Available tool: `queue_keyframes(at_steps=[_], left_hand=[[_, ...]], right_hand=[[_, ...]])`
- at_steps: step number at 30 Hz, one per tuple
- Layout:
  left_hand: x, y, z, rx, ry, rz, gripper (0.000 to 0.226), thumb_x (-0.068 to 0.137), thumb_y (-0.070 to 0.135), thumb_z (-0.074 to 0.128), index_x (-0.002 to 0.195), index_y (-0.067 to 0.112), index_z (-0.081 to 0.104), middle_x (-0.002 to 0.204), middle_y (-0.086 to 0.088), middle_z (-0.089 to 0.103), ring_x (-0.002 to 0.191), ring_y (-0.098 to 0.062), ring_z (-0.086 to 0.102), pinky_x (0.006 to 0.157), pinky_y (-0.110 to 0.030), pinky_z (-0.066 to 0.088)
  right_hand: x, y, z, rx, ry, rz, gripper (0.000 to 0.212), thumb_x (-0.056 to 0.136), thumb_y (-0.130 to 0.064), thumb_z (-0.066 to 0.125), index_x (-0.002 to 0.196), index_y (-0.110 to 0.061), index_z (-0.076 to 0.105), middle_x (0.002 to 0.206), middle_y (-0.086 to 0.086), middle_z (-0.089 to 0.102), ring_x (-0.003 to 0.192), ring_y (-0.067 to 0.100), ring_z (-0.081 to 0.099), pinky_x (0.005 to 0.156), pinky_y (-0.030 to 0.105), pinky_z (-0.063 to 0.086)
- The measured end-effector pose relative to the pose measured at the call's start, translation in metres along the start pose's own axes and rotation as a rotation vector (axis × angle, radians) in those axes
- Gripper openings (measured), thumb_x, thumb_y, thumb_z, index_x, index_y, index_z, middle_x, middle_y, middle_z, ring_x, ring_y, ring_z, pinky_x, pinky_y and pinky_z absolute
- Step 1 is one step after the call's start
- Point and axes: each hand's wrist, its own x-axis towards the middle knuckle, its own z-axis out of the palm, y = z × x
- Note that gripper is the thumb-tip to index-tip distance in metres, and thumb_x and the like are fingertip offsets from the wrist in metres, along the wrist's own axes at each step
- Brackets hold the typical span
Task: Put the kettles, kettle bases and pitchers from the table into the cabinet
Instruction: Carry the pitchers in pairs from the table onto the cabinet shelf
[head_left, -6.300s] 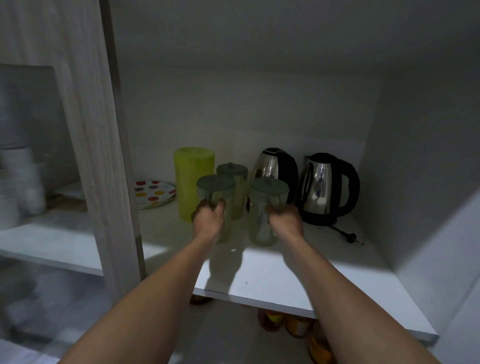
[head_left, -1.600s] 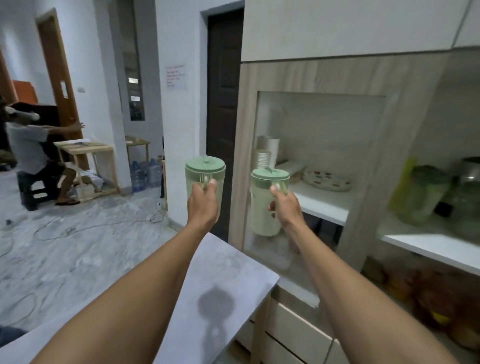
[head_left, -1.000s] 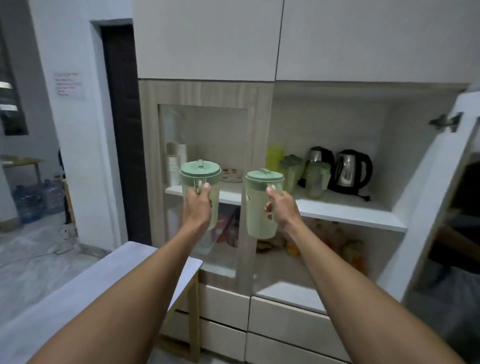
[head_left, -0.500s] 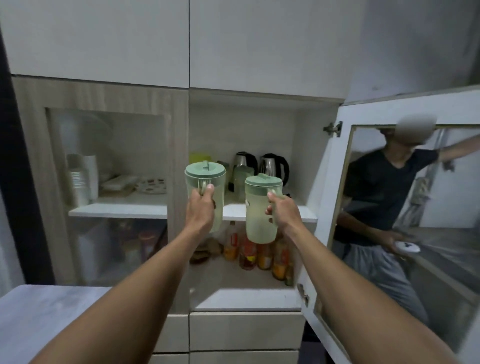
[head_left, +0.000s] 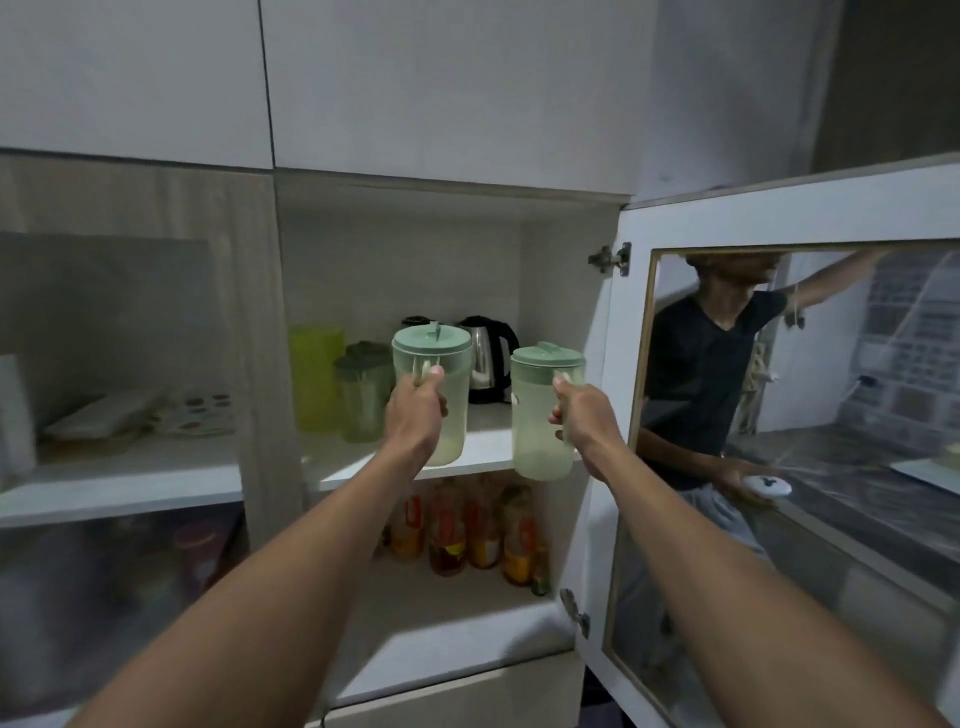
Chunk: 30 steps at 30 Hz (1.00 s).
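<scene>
White flat-fronted upper doors (head_left: 447, 83) fill the top of the frame, and below them the cabinet (head_left: 566, 291) stands open at centre, its glass door (head_left: 800, 415) swung out to the right of the frame. Dim light leaves the interior grey. We see a white middle shelf (head_left: 488, 441) running across the centre, with a lower shelf (head_left: 441, 613) beneath it carrying a cluster of bottles (head_left: 467, 530) with orange and red labels. At the left of the frame a second compartment sits behind a closed glass pane (head_left: 104, 364); inside it a spotted plate (head_left: 195, 415) and a pale flat dish (head_left: 98, 421) rest on their own shelf.

On the middle shelf, toward the back, we make out a yellow-green pitcher (head_left: 316, 382), a green-lidded pitcher (head_left: 363, 395) just beside it, and a steel kettle (head_left: 488, 364) with a black handle on its base; part of another dark kettle top shows behind.

Our left hand (head_left: 415, 415) is curled tight round the handle of a pale green pitcher (head_left: 447, 415), held upright over the front of the middle shelf. Our right hand (head_left: 584, 423) is likewise wrapped round the handle of a second green pitcher (head_left: 537, 415), upright, hanging in front of the shelf's front edge near the door hinge side.

The open door's glass reflects a person in a dark shirt (head_left: 701, 384) and a tiled wall (head_left: 904, 338).
</scene>
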Motion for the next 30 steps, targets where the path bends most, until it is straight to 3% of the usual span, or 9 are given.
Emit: queue_keyframes(at_steps=[9, 15, 19, 22, 25, 27, 29, 30], left_hand=[[0.062, -0.036, 0.040, -0.045, -0.119, -0.019, 0.043, 0.101, 0.049, 0.040, 0.103, 0.010, 0.058, 0.088, -0.006, 0.060, 0.080, -0.021, 0.057, 0.075, -0.040, 0.046], [0.111, -0.068, 0.083, -0.064, -0.145, -0.050, 0.044, 0.101, 0.048, 0.040, 0.109, 0.008, 0.059, 0.088, -0.006, 0.059, 0.081, -0.021, 0.057, 0.075, -0.037, 0.044], [0.135, -0.090, 0.109, -0.088, -0.137, -0.106, 0.048, 0.102, 0.047, 0.041, 0.118, 0.005, 0.059, 0.090, -0.006, 0.058, 0.081, -0.020, 0.056, 0.075, -0.036, 0.042], [0.168, -0.106, 0.140, -0.081, -0.113, -0.162, 0.056, 0.100, 0.051, 0.043, 0.128, 0.004, 0.056, 0.107, -0.015, 0.063, 0.099, -0.030, 0.060, 0.088, -0.044, 0.046], [0.190, -0.119, 0.162, -0.082, -0.094, -0.204, 0.063, 0.095, 0.057, 0.044, 0.131, 0.006, 0.054, 0.127, -0.019, 0.062, 0.118, -0.038, 0.058, 0.102, -0.051, 0.045], [0.209, -0.132, 0.178, -0.074, -0.072, -0.235, 0.064, 0.090, 0.059, 0.044, 0.130, 0.009, 0.055, 0.129, -0.018, 0.062, 0.119, -0.037, 0.058, 0.104, -0.053, 0.044], [0.226, -0.142, 0.192, -0.091, -0.056, -0.259, 0.057, 0.093, 0.055, 0.047, 0.123, 0.008, 0.058, 0.112, -0.016, 0.066, 0.103, -0.032, 0.063, 0.095, -0.044, 0.048], [0.234, -0.145, 0.200, -0.104, -0.050, -0.270, 0.049, 0.096, 0.049, 0.049, 0.118, 0.006, 0.059, 0.100, -0.013, 0.066, 0.091, -0.028, 0.062, 0.087, -0.040, 0.047]], right_hand=[[0.063, 0.027, 0.013, -0.023, 0.062, 0.033, 0.036, 0.106, -0.039, 0.047, 0.085, -0.013, 0.059, 0.078, 0.007, 0.058, 0.075, 0.021, 0.055, 0.070, 0.037, 0.045], [0.123, 0.060, 0.024, -0.036, 0.045, 0.056, 0.033, 0.106, -0.039, 0.045, 0.105, -0.010, 0.061, 0.077, 0.004, 0.055, 0.075, 0.020, 0.054, 0.068, 0.034, 0.046], [0.160, 0.087, 0.033, -0.082, 0.040, 0.091, 0.043, 0.098, -0.057, 0.045, 0.096, -0.018, 0.065, 0.078, 0.001, 0.063, 0.081, 0.025, 0.064, 0.091, 0.053, 0.052], [0.208, 0.113, 0.036, -0.113, 0.031, 0.110, 0.049, 0.093, -0.063, 0.045, 0.093, -0.019, 0.066, 0.081, 0.002, 0.066, 0.086, 0.027, 0.068, 0.095, 0.059, 0.052], [0.237, 0.123, 0.041, -0.060, 0.032, 0.146, 0.045, 0.100, -0.053, 0.049, 0.105, -0.011, 0.065, 0.086, 0.004, 0.063, 0.084, 0.024, 0.063, 0.093, 0.053, 0.053], [0.261, 0.133, 0.045, -0.023, 0.004, 0.184, 0.044, 0.104, -0.043, 0.049, 0.117, -0.004, 0.061, 0.086, 0.005, 0.058, 0.077, 0.019, 0.058, 0.079, 0.033, 0.053], [0.279, 0.139, 0.048, 0.008, 0.018, 0.191, 0.030, 0.106, -0.031, 0.050, 0.117, -0.005, 0.059, 0.083, 0.007, 0.053, 0.069, 0.015, 0.051, 0.062, 0.019, 0.048], [0.287, 0.143, 0.049, 0.009, 0.024, 0.188, 0.027, 0.106, -0.032, 0.050, 0.115, -0.008, 0.058, 0.084, 0.007, 0.054, 0.070, 0.016, 0.052, 0.065, 0.019, 0.048]])
